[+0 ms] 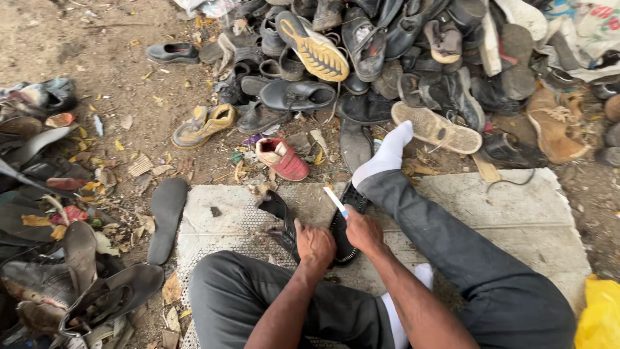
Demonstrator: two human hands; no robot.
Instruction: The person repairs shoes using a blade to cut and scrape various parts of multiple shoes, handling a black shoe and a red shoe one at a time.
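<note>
My left hand (314, 245) grips a worn black shoe (279, 216) lying on a pale mat between my legs. A black sole (342, 234) runs along the shoe's right side, under my right hand. In my right hand (363, 231) is a thin white tool with a blue tip (336, 201), its tip pointing up and left over the sole. My right leg in grey trousers stretches forward, and its white-socked foot (389, 152) rests at the far edge of the mat. My left knee (223, 284) is bent at the bottom.
A big heap of old shoes (413, 58) fills the top. A red child's shoe (281, 158) and a yellow-grey sneaker (203, 125) lie on the dirt. A loose black insole (166, 218) lies left of the mat (516, 213). More shoe scraps (58, 258) pile at left; a yellow bag (600, 313) is bottom right.
</note>
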